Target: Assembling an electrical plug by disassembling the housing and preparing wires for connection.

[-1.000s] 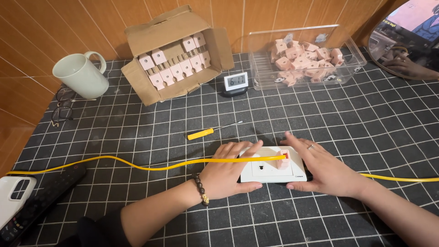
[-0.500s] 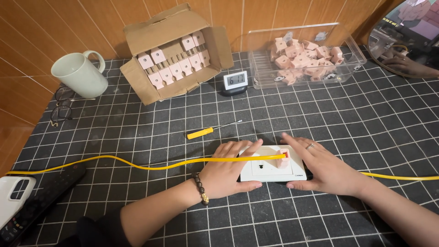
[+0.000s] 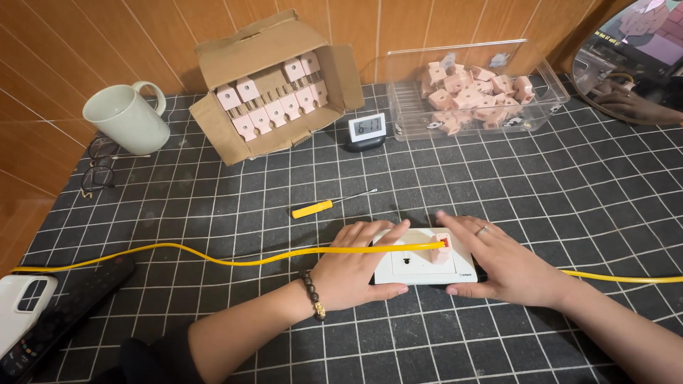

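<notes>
A white socket plate (image 3: 425, 267) lies flat on the black gridded mat (image 3: 541, 178), with a small pink module (image 3: 443, 242) set at its upper right. A yellow cable (image 3: 235, 257) runs from the far left across my left hand and ends at that pink module. My left hand (image 3: 359, 267) presses on the plate's left side and pins the cable under its fingers. On the plate's right side rests my right hand (image 3: 498, 264), fingers beside the pink module; a ring shows on one finger.
A yellow-handled screwdriver (image 3: 331, 204) lies just behind the plate. Further back stand a cardboard box of pink parts (image 3: 274, 85), a clear tub of pink parts (image 3: 475, 89), a small digital clock (image 3: 367, 131) and a white mug (image 3: 126, 118). Glasses (image 3: 96, 171), a remote (image 3: 60, 316) and a phone (image 3: 21, 307) lie left.
Both hands stay on the plate; the fingers shifted only slightly. The cable and the plate have not moved.
</notes>
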